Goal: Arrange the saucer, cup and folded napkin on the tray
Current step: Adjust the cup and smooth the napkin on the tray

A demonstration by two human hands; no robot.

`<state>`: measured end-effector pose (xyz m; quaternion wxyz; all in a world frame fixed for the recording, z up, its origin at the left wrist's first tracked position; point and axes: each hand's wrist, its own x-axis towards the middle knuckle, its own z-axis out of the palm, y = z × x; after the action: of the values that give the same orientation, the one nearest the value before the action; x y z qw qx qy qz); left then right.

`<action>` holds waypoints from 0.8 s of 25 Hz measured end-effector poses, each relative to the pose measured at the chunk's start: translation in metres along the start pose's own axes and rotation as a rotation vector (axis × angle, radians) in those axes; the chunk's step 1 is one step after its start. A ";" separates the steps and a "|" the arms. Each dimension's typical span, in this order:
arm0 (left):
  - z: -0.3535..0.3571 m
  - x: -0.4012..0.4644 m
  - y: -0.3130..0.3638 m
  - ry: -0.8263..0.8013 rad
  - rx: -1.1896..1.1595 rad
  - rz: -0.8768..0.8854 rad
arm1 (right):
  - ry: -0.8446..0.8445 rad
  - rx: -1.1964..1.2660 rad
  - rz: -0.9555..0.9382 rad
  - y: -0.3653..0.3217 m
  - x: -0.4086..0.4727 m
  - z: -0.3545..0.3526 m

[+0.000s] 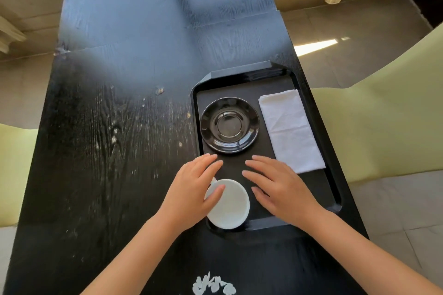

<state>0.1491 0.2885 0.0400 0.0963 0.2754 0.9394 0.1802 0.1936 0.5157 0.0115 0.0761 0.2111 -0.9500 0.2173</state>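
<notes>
I see left hand (191,195) spread over white cup (229,206); right hand (280,189) flat, fingers loosely apart, on tray (333,189); saucer (229,124) empty.

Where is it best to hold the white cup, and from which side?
Probably from above, across the rim of the white cup: it stands upright, mouth open. The left hand covers its left side, so the clear right side suits the right hand.

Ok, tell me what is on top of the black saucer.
Nothing sits on the saucer; its glossy well is bare and fully visible. The white cup stands apart, nearer the person, partly covered by the left hand. Whatever lies beneath the saucer is hidden.
</notes>
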 end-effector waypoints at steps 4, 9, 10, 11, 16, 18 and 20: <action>0.021 -0.060 0.013 -0.010 0.014 0.201 | -0.097 -0.003 -0.279 -0.026 -0.031 0.009; 0.046 -0.067 0.008 0.076 -0.053 0.220 | -0.028 -0.038 -0.265 -0.026 -0.037 0.026; 0.047 -0.065 0.008 0.087 -0.042 0.230 | -0.015 -0.034 -0.246 -0.027 -0.038 0.027; 0.046 -0.063 0.008 0.088 -0.026 0.241 | -0.003 -0.027 -0.224 -0.027 -0.038 0.028; 0.045 -0.041 0.009 0.101 -0.031 0.249 | 0.030 -0.009 -0.120 -0.028 -0.036 0.030; 0.046 -0.032 0.011 0.113 -0.038 0.243 | 0.037 -0.011 -0.087 -0.025 -0.033 0.028; 0.045 -0.024 0.013 0.123 -0.045 0.226 | 0.040 -0.019 -0.072 -0.019 -0.029 0.025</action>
<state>0.1883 0.2983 0.0056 0.0237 0.3658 0.9022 0.2274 0.2265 0.4990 -0.0106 0.1048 0.2400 -0.9420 0.2098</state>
